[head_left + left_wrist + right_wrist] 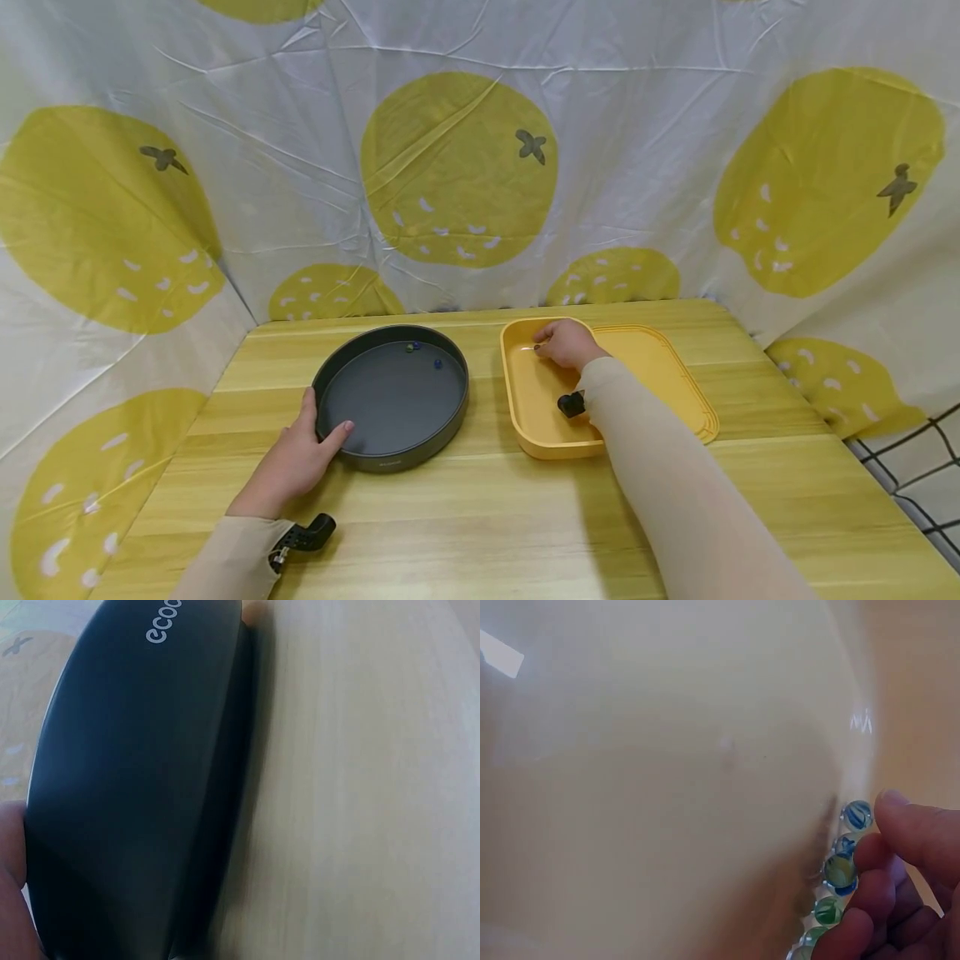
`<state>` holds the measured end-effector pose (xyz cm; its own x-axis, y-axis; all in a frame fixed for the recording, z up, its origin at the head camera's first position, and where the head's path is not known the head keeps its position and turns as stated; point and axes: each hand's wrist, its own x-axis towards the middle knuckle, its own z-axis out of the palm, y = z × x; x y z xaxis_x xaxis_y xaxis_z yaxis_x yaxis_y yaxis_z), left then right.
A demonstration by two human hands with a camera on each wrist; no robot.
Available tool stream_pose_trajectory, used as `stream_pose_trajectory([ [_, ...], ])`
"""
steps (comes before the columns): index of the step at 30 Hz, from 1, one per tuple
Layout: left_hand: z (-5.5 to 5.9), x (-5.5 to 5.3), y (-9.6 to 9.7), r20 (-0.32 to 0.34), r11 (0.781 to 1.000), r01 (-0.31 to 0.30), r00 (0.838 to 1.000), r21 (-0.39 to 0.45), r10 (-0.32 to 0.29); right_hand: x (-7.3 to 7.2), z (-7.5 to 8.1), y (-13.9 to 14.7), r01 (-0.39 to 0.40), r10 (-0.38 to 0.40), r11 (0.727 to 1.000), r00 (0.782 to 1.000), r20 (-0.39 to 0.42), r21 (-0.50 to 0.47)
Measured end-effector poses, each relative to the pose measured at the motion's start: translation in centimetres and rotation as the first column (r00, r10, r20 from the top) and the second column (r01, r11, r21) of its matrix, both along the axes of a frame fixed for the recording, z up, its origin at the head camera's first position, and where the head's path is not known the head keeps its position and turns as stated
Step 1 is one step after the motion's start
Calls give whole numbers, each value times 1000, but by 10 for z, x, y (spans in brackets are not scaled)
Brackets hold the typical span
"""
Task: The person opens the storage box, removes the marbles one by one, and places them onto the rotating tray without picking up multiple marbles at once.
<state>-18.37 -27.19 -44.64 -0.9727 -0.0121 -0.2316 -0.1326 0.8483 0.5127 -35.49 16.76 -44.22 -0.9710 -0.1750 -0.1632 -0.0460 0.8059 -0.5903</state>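
Note:
My left hand grips the left rim of a round dark grey pan, the thumb over the edge. Its outer wall fills much of the left wrist view. Inside lie a blue marble and a small cluster of marbles. My right hand reaches into a yellow rectangular tray. Its fingertips touch glass marbles lined along the tray's edge, such as a blue-striped marble beside the thumb and a green marble lower down. Whether one is pinched cannot be told.
A flat yellow panel with a grooved rim lies right of the tray, partly behind the right sleeve. The wooden table meets a fruit-print curtain at its back and sides. Black wire grid stands beyond the right edge.

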Motion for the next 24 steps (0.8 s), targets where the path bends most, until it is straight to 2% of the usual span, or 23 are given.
stream_pose_trajectory([
  [11, 3, 1, 2, -2, 1000, -1, 1000, -10, 1, 0, -2, -1, -3, 4, 1000, 999, -32, 28],
  [24, 2, 1, 3, 3, 1000, -1, 1000, -2, 1, -2, -5, -3, -19, 21, 998, 999, -31, 64],
])
